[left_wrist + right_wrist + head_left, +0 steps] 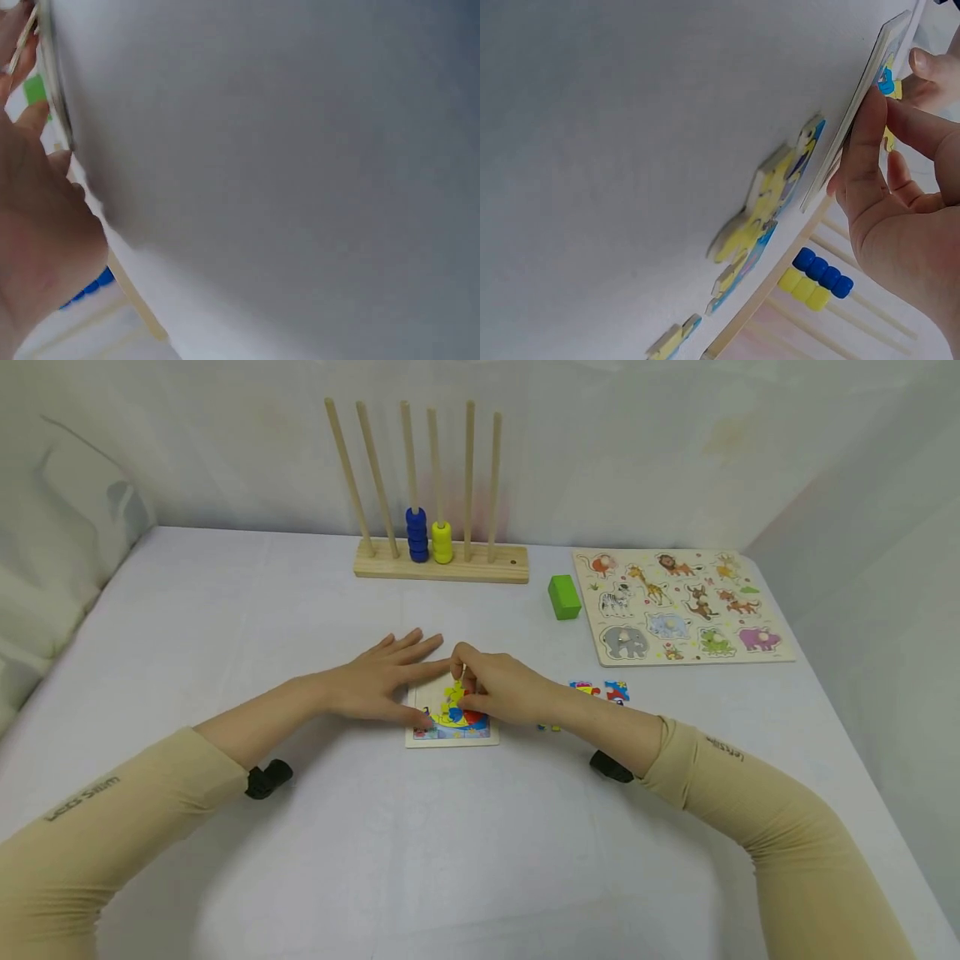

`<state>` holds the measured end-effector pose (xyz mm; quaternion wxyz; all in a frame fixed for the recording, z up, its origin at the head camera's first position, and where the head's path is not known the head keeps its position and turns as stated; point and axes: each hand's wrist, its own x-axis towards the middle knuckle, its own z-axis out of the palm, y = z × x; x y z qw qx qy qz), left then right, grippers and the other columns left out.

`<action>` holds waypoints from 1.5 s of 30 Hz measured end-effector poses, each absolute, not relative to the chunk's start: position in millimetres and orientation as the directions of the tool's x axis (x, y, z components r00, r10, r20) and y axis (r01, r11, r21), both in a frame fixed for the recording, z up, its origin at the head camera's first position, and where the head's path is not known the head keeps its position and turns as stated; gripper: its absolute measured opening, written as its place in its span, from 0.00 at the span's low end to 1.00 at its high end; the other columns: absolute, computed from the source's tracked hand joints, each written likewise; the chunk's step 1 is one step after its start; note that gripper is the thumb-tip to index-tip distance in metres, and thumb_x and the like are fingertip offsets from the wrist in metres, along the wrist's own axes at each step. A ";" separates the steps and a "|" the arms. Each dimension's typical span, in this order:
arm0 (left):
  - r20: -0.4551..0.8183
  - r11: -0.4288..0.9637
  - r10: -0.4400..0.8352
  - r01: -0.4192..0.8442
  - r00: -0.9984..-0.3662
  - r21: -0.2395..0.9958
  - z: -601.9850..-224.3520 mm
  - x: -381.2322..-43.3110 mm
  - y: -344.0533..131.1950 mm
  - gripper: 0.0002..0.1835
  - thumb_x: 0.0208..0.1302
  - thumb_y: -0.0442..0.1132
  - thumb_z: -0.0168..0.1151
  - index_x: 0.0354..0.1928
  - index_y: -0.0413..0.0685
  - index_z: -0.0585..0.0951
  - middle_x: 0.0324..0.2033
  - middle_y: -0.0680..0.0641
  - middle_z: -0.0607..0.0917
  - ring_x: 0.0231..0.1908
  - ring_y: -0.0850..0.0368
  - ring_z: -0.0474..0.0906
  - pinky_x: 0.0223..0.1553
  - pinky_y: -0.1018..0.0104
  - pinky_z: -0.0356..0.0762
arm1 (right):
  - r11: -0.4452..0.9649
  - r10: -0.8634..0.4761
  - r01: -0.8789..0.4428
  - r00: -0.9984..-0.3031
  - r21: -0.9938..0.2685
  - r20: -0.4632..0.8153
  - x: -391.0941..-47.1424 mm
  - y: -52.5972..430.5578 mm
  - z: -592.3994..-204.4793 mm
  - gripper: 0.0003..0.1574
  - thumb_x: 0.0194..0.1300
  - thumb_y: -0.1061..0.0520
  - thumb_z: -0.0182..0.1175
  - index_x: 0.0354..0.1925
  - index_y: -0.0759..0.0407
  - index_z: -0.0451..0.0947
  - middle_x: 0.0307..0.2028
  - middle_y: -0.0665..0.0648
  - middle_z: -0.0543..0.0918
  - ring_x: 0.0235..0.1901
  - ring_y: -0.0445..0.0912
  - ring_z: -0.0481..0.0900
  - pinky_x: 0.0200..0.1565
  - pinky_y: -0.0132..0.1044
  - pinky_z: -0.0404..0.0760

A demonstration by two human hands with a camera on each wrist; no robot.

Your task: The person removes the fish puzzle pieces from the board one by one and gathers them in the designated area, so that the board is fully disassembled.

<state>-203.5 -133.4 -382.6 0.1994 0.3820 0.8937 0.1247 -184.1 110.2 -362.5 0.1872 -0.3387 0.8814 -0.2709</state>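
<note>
The left hand (372,685) is spread, thumb over the left part of the puzzle board (450,743) and index finger extended along its far side. The right hand (506,687) is positioned over the right part of the puzzle board with fingers bent and tips directed at its interior; whether it pinches a piece cannot be determined.

The puzzle board lies flat on the white table (420,860); yellow, red and blue sections show within its frame. Loose puzzle pieces (617,691) lie to the right of the puzzle board, partly hidden by the right forearm in the head view. Behind the puzzle board stands a peg rack (442,571) carrying blue beads (417,535) and yellow beads (442,543) on adjacent pegs. Behind and right of the puzzle board are a green block (564,597) and, farther right, an animal board (697,662).
</note>
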 end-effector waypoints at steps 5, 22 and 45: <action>-0.283 0.671 0.740 0.640 -0.610 0.376 -379.7 -196.3 -117.5 0.49 0.61 0.72 0.56 0.79 0.64 0.50 0.80 0.50 0.39 0.80 0.41 0.28 0.76 0.33 0.32 | 0.619 -0.698 -0.492 -0.702 -0.612 -0.141 -184.7 109.8 -362.7 0.22 0.69 0.57 0.62 0.55 0.55 0.64 0.33 0.52 0.77 0.31 0.43 0.75 0.38 0.30 0.74; -0.282 0.689 0.723 0.625 -0.631 0.366 -384.7 -193.3 -113.0 0.50 0.59 0.73 0.57 0.78 0.63 0.52 0.80 0.52 0.40 0.80 0.43 0.29 0.77 0.36 0.33 | 0.547 -0.688 -0.402 -0.716 -0.734 -0.121 -194.1 121.9 -348.9 0.13 0.66 0.58 0.64 0.47 0.53 0.72 0.32 0.53 0.82 0.27 0.44 0.80 0.34 0.33 0.78; -0.267 0.688 0.725 0.655 -0.635 0.312 -384.7 -191.4 -111.7 0.50 0.60 0.73 0.56 0.79 0.69 0.45 0.81 0.52 0.40 0.80 0.43 0.30 0.78 0.37 0.35 | 0.681 -0.607 -0.161 -0.671 -0.715 -0.426 -208.7 255.9 -344.7 0.10 0.63 0.57 0.67 0.43 0.53 0.78 0.24 0.58 0.82 0.24 0.51 0.78 0.30 0.38 0.79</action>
